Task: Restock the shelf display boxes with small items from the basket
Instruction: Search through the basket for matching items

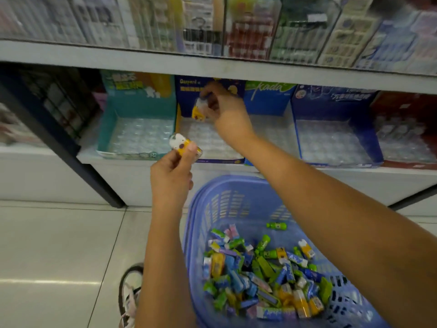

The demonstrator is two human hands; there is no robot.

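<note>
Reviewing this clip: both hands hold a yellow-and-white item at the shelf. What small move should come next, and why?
Probably lower the right hand to seat its yellow-and-white item in the dark blue display box. It hovers over that box's clear tray, whose slots look empty, while the left hand holds a second item ready.

Both bare forearms are extended forward and upward from the lower edge of the view. The left hand (171, 172) is raised with the wrist held nearly straight and its back turned toward the camera; its fingers (189, 150) are curled and closed around a small yellow and white item (182, 144), which is pinched at the fingertips. The right arm is stretched farther and crosses toward the left, the wrist bent slightly. The right hand (224, 110) is blurred; its fingers are closed around a second small yellow and white item (198, 110).
</note>
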